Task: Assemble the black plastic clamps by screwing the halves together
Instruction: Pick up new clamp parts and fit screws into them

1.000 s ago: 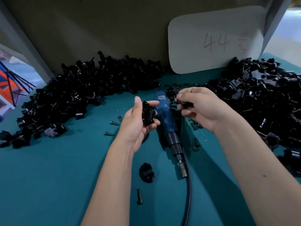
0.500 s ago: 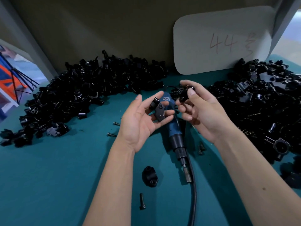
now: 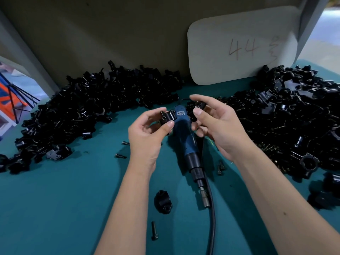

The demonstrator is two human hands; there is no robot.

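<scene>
Loose screw (image 3: 154, 230): dark metal, socket head, lying on the table nearest the viewer, below and between the two forearms.

Clamp half (image 3: 163, 202): black moulded plastic, rounded saddle shape with a hole at its near end, resting on the table just beyond the screw, well below the left hand.

Electric screwdriver (image 3: 185, 144): blue matte body, black stepped collar, steel bit pointing toward the viewer, thick black cable (image 3: 212, 218) trailing off the near edge. It lies flat between the two hands.

Table (image 3: 55, 208): teal, smooth, slightly felt-like surface.

Left hand (image 3: 147, 137): palm turned inward, thumb and fingers pinching a black clamp piece (image 3: 167, 116), a blocky half with a curved channel, held above the screwdriver's rear end.

Right hand (image 3: 219, 126): fingers partly curled, thumb and forefinger pinching a small black part (image 3: 199, 105), cylindrical with a hole; just right of the left hand's piece, not touching it.

Stray screws (image 3: 120, 155): small, dark, scattered left of the left hand; another pair (image 3: 220, 167) below the right wrist.

Left pile (image 3: 88, 107): glossy black plastic pieces, heaped beyond and left of the left hand.

Right pile (image 3: 290, 122): same black parts, with angular blocks and ring shapes, right of the right hand.

White board (image 3: 242, 46): flat, rounded corners, leaning on the beige back wall, marked "44" by hand.
</scene>
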